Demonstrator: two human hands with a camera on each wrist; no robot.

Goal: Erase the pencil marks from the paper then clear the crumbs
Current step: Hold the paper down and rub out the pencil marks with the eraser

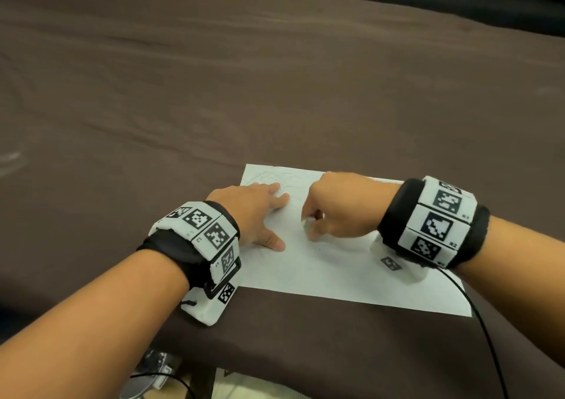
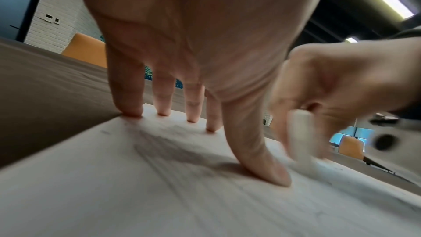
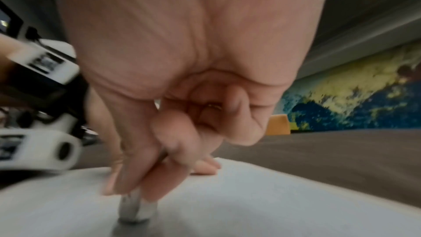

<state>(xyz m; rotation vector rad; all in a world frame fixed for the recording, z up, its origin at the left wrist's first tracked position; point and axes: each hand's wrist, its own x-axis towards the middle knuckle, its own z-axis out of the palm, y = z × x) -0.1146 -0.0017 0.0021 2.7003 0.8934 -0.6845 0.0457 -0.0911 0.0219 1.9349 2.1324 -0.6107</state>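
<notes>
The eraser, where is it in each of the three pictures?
Head view: the white eraser peeks out below the right hand, near the picture's middle, on the paper.
Left wrist view: right of centre, a blurred white stick beside the left hand's thumb.
Right wrist view: bottom, left of centre, its tip on the paper.
Shared landmark: the white paper.

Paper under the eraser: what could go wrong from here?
1. The left hand presses only the paper's far left part; the near right corner is unpinned, so hard strokes may buckle it.
2. The right hand pinches the eraser near its tip; it could slip.
3. Faint pencil marks beside the left fingers may be missed.
</notes>
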